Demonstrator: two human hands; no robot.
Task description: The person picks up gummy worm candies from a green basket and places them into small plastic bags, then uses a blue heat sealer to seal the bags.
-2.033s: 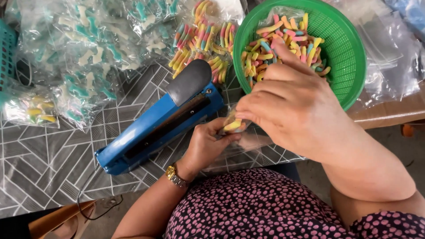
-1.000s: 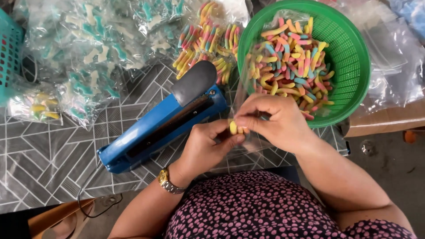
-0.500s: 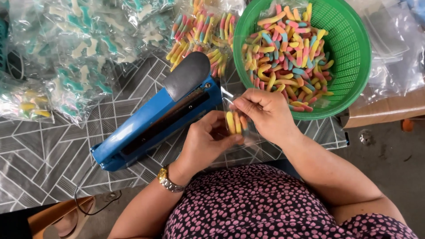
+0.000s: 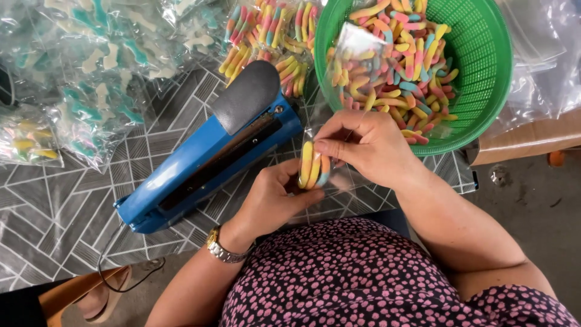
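The desk (image 4: 54, 212), under a grey cloth with a geometric pattern, carries everything. Across its far side lie heaps of clear packets (image 4: 103, 79) filled with teal-and-white sweets, and next to them packets of striped gummy worms (image 4: 266, 30). At the far right stands a green plastic basket (image 4: 484, 66) heaped with loose worms in yellow, pink, orange and blue. A blue heat sealer (image 4: 200, 166) lies slantwise in the middle, its dark handle toward the basket.

Just before the sealer's near end, above the desk edge, the left hand (image 4: 272, 200) cradles a small clear bag (image 4: 348, 54) whose open top stands up in front of the basket. Its fingers curl under a few gummy worms (image 4: 311, 166) at the bag's bottom. The right hand (image 4: 369, 142) pinches its fingers closed at the film just above them.

The worms look soft, light and bendy; the film thin and slippery, so it is likely best held at its edge or under the load.
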